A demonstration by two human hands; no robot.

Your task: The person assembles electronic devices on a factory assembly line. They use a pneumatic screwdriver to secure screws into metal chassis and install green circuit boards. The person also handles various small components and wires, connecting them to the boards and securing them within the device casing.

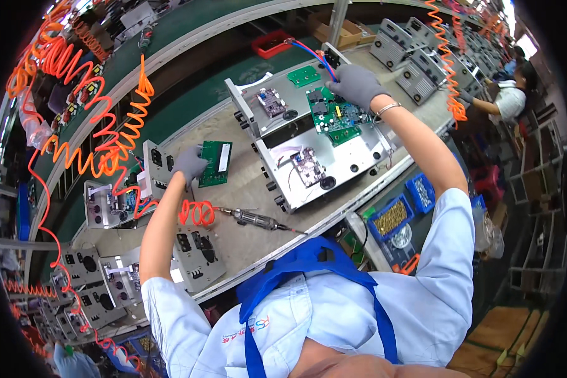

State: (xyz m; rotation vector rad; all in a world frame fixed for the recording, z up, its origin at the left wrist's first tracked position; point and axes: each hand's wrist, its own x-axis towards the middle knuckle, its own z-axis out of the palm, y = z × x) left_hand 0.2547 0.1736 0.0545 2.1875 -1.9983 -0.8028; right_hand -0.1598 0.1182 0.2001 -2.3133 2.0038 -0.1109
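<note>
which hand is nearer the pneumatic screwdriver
Left. The left hand is beyond the pneumatic screwdriver to the left; the right hand is farther beyond it, to the right.

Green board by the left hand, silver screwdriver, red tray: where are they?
Green board (215, 166), head view: its face.
Silver screwdriver (253, 218), head view: its body.
Red tray (272, 53), head view: near wall.

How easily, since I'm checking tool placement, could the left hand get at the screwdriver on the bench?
Probably yes: nothing covers the screwdriver, though the left hand touches a green circuit board.
</note>
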